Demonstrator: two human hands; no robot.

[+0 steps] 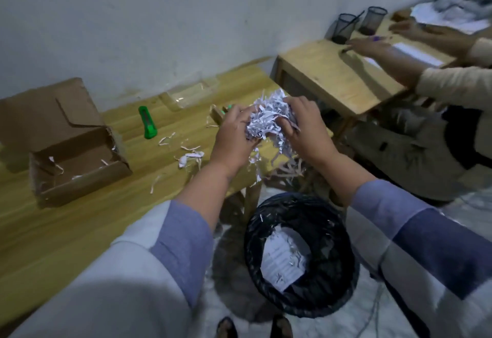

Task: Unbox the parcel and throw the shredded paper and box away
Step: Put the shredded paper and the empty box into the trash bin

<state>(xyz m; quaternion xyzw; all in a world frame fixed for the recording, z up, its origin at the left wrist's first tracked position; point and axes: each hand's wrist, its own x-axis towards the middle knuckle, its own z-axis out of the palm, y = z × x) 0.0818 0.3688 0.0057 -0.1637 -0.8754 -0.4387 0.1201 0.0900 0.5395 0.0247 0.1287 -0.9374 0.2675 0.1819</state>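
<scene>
Two hands (pixel 269 135) clamped on shredded paper (pixel 266 119) | one box (pixel 77 162) | one bin (pixel 300 255)

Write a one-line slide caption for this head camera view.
Both hands gather shredded paper above a black bin, emptied cardboard box left on the table.

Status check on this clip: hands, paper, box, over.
Left hand and right hand clutching shredded paper above bin. Box open on table, stray shreds left. Path clear.
</scene>
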